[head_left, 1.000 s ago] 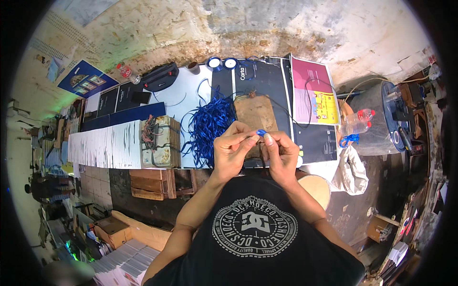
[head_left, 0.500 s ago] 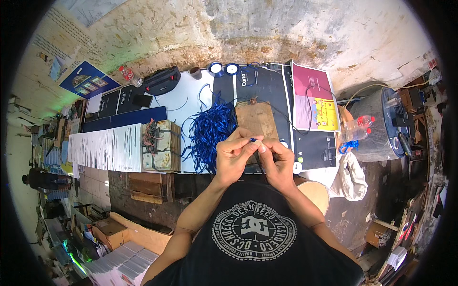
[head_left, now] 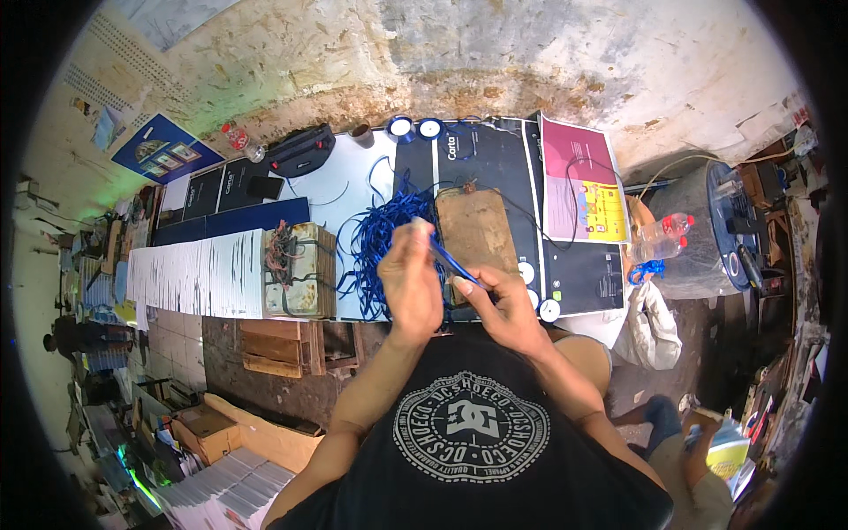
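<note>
A short length of blue ribbon point(head_left: 453, 264) is stretched between my two hands. My left hand point(head_left: 412, 283) is closed on its upper end, with fingers pressed together and slightly blurred. Lower and to the right, my right hand point(head_left: 505, 309) pinches the other end between thumb and fingers. Behind my left hand lies a tangled heap of blue ribbons point(head_left: 375, 234). A worn brown board point(head_left: 477, 225) rests on the table just beyond the ribbon I hold.
Stacked white pages point(head_left: 199, 276) stand on the left beside a bundle of boards point(head_left: 305, 265). Ribbon spools point(head_left: 430, 129) sit at the table's back. Right of it are a plastic bottle point(head_left: 658, 237) and a grey drum point(head_left: 693, 252). Another person's arm point(head_left: 698, 450) shows at lower right.
My hands were together over the board; now they are apart, the left up and leftward, the right slightly lower, with ribbon drawn between them. Another person has come in at lower right.
</note>
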The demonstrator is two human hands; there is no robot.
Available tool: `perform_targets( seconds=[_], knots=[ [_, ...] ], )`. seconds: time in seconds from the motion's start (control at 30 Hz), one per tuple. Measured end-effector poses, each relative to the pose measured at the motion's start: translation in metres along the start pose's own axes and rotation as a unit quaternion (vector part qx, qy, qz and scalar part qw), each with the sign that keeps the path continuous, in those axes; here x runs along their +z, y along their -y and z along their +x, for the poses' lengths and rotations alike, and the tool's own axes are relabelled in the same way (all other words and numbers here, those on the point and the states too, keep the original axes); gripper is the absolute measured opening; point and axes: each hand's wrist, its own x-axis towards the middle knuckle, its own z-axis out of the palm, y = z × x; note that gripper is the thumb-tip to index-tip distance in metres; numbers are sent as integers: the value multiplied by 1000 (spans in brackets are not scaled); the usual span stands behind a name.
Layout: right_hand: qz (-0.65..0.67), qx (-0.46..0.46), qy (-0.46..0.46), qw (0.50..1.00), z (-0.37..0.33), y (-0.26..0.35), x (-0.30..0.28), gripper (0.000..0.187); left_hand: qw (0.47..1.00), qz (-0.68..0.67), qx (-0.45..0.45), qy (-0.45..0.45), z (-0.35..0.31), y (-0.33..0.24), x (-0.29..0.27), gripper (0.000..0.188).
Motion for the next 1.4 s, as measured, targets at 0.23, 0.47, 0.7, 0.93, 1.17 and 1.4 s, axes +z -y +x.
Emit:
perform_targets(
  seconds=[0.23, 0.47, 0.7, 0.93, 1.17, 1.4],
  knots=[
    [-83, 60, 70, 992, 4, -8, -29, 19, 998, 19, -3, -62, 36, -12, -39, 29],
    [-47, 51, 121, 990, 7, -34, -59, 27, 991, -23, 33, -130, 51, -27, -51, 30],
    [-90, 70, 131, 985, 13, -33, -88, 25, 987, -27, 43, -152, 62, -30, -76, 32],
    [-84, 89, 121, 985, 25, -57, -120, 23, 986, -17, 23, -161, 66, -19, -85, 33],
    [13, -29, 125, 992, 14, -86, -137, 18, 992, 17, -97, -78, 75, 24, -163, 47],
    [-126, 41, 179, 975, 13, -73, -114, 25, 972, -23, -184, -142, 49, 58, -237, 37]
  ],
)
